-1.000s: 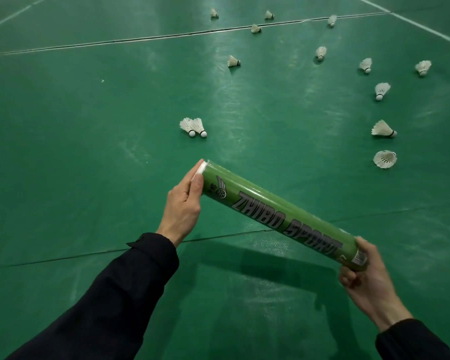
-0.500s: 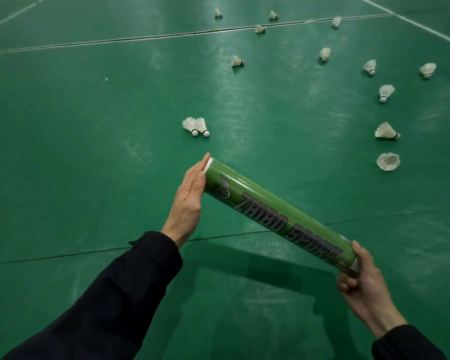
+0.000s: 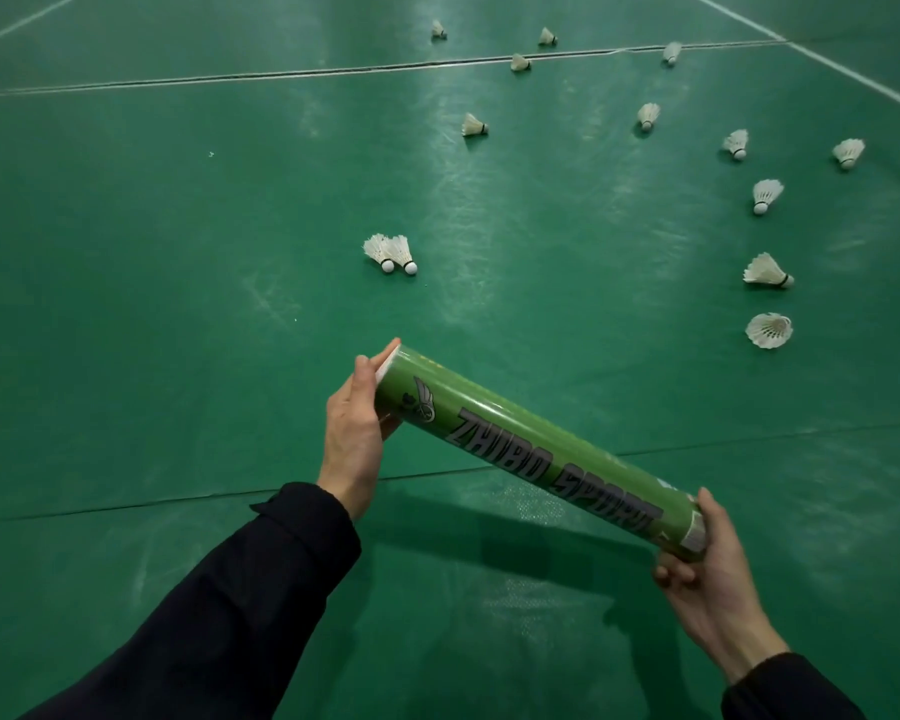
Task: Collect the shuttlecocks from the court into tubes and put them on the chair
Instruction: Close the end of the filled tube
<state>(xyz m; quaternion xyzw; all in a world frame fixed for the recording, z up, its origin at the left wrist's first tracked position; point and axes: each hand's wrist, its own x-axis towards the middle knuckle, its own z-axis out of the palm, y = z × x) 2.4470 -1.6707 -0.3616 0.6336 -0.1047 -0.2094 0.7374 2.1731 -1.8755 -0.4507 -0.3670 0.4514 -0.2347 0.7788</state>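
— While both hands carry it above the court floor [image 3: 126, 304], where exactly does the green tube [image 3: 536, 449] sit?

— It hangs in the air, tilted, with one end higher and farther from the person and the other end lower and nearer. Grey lettering runs along its side.

— How is it gripped?

— At the tube's far end, the left hand [image 3: 354, 433] lies against the white cap [image 3: 385, 363], fingers mostly straight over the end and the thumb under the tube's wall. At the tube's near end, the right hand [image 3: 713, 579] has its fingers curled round the tube from below, the thumb lying along the end.

— And the shuttlecocks?

— None is in a hand. Just beyond the tube's far end, a pair of shuttlecocks [image 3: 391, 252] lies touching, cork tips toward the person. To the right of the tube, one shuttlecock [image 3: 769, 330] shows its open feather side, and another [image 3: 765, 271] lies on its side just past it. More lie scattered farther beyond the tube, up to a dark seam [image 3: 230, 77] in the floor and a white line [image 3: 853, 77].

— Sleeves?

— Dark sleeves [image 3: 261, 589] cover both arms, on the near side of the tube.
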